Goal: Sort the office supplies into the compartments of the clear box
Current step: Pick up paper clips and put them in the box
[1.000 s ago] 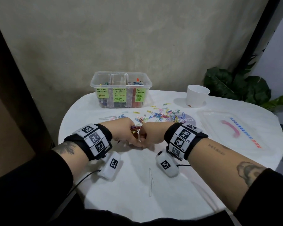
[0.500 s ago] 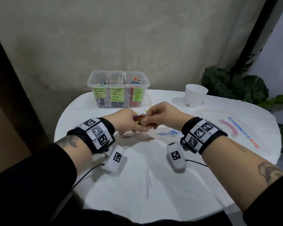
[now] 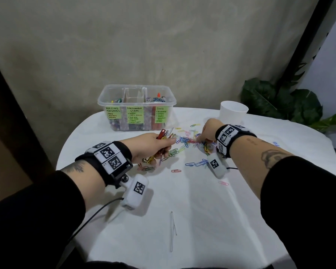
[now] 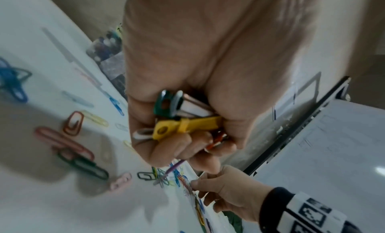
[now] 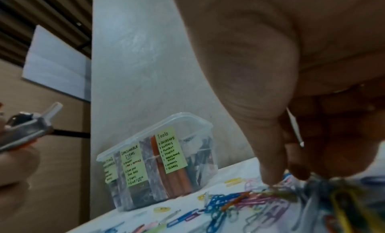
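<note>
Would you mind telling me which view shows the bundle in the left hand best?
The left wrist view: the bundle fills the left hand close up. The head view shows it small; the right wrist view shows only an end at the edge.

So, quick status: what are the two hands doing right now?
Left hand grips a bundle of coloured clips. Right hand fingers down in the loose paper clips, grip unclear. Clear box at the back of the table, nothing blocking it.

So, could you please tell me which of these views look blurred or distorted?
Head view: fairly sharp, with wide-angle bending at the edges. Left wrist view: coloured paper clips on the table smeared. Right wrist view: soft throughout, paper clips nearest the right hand blurred.
</note>
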A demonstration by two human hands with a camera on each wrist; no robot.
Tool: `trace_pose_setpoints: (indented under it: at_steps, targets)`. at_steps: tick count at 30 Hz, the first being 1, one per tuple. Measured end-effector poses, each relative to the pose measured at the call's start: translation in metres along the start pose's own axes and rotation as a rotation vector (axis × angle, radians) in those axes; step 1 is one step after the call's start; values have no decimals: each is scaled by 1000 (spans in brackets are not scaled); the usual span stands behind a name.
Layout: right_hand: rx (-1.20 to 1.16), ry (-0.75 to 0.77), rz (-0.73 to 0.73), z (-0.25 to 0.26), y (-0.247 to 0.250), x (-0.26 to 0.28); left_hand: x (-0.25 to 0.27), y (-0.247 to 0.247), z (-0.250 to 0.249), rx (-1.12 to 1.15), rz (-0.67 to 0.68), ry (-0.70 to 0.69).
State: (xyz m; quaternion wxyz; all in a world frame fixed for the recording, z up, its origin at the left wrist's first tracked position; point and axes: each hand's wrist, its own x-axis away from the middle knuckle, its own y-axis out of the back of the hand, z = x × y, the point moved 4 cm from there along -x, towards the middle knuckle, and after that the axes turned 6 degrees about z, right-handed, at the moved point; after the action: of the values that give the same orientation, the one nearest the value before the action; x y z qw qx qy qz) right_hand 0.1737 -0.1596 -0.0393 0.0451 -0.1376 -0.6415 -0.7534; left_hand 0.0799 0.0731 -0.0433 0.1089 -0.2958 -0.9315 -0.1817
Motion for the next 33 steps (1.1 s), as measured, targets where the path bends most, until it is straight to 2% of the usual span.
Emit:
trace_pose_setpoints:
  at_steps: [4, 7, 9, 12, 15, 18, 20, 22, 25, 29, 33]
  targets:
    - [195, -6, 23, 11, -6, -8, -2, -2, -3, 32, 54, 4]
    - [209, -13, 59, 9, -9, -12, 1, -9, -5, 132, 131, -21]
    - [168, -4, 58, 7, -10, -8, 4, -13, -8, 117, 163, -89]
    - [27, 50, -7, 6, -6, 2, 11, -17, -15, -131, 175, -175]
    - [-267, 153, -74, 7, 3, 17, 27, -32, -24, -467, 254, -197]
    - [-495, 244, -126, 9, 9, 38, 46, -62, -19, -710, 481, -124]
    - [-524, 258, -95, 9, 6, 51, 58, -80, -11, -790, 622, -50]
    - [-498, 235, -65, 5, 1, 58, 64, -91, -6, -870, 691, -12]
    - [-402, 223, 10, 0, -10, 68, 68, -100, -4, -927, 705, -22]
    - [-309, 372, 181, 16, -26, 90, 69, -105, -1, -968, 664, -80]
    - [-67, 490, 168, 54, -40, 100, 65, -95, 0, -1015, 540, -120]
